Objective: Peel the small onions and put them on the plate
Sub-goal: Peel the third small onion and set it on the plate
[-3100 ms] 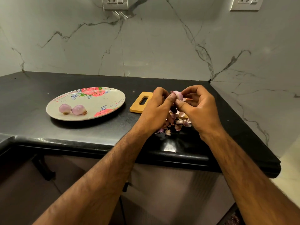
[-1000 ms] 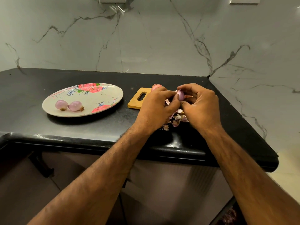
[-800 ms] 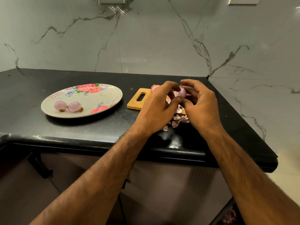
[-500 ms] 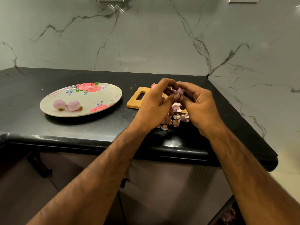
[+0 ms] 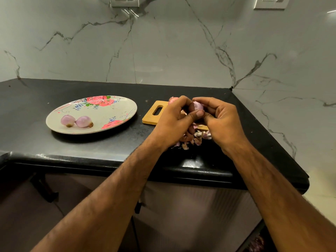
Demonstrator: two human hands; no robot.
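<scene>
The left hand and right hand both pinched one small pale-purple onion with curled fingers, above the light wooden cutting board. Torn onion skins lay just below the board on the black stone worktop. Left of the board, the round floral plate held two peeled onions side by side.

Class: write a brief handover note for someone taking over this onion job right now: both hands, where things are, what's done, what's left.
Left hand and right hand both grip one onion over the cutting board, peels piled below.
Two peeled onions lie on the plate; another onion sits behind the left hand.
Left: finish peeling the held one, plate it, then the other.
</scene>
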